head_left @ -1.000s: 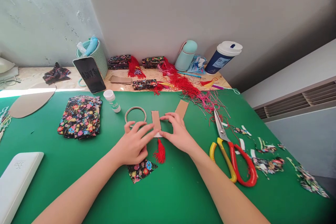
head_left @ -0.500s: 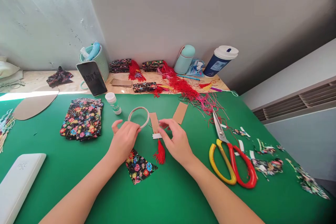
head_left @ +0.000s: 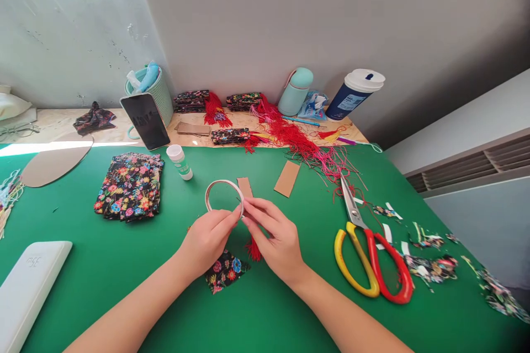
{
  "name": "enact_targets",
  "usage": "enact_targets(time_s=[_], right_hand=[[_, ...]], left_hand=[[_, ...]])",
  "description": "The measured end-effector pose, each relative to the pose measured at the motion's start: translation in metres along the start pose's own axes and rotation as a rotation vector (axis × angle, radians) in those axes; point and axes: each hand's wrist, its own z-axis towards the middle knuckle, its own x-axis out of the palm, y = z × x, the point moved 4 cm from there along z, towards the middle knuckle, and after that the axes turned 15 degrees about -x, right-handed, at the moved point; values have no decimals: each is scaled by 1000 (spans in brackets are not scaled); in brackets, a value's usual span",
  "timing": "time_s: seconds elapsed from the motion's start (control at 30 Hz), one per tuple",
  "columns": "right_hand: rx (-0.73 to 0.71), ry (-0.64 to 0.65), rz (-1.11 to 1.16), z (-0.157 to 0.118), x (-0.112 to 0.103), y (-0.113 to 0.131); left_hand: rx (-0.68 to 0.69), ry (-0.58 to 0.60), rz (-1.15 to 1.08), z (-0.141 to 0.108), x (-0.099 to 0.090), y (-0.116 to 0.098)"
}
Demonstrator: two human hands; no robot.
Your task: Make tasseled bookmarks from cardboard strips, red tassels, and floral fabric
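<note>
A narrow roll of white tape [head_left: 208, 193] is held up over the green mat by my left hand [head_left: 206, 240], closed on its near right side. My right hand [head_left: 275, 234] meets it there, its thumb and fingers pinched at the roll's edge; whether a tape end is between them is hidden. Behind my right fingertips lies a cardboard strip [head_left: 244, 185], mostly covered. The red tassel [head_left: 254, 250] below it shows only in part. A piece of black floral fabric [head_left: 227, 271] rests under my left hand, partly hidden by it.
Scissors [head_left: 375, 259] with yellow and red handles lie at right, near fabric scraps [head_left: 433, 267]. A second cardboard strip [head_left: 287, 178], a glue stick [head_left: 179, 162] and stacked floral fabric [head_left: 129, 187] lie beyond my hands. Red tassels [head_left: 290, 135], a phone [head_left: 144, 121] and a cup [head_left: 351, 96] are farther back.
My left hand has moved right with the tape roll. My right hand has left the white tape piece on the cardboard strip and come to the roll's edge.
</note>
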Motion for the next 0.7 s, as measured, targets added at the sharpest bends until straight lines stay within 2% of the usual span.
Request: enact_targets(time_s=[0.13,0.37,0.53,0.7], right_hand=[[-45,-21,42,1,-1,2],[62,-57,196,-1,0,-2],[44,-41,146,0,-3,0],[84,-91,258,-3,0,-2]], left_hand=[[15,-22,-3,2,-4,-3],[47,-1,-1,3,-6,-5],[71,3,27,2,-5,-6],[75,2,12,1,-5,-6]])
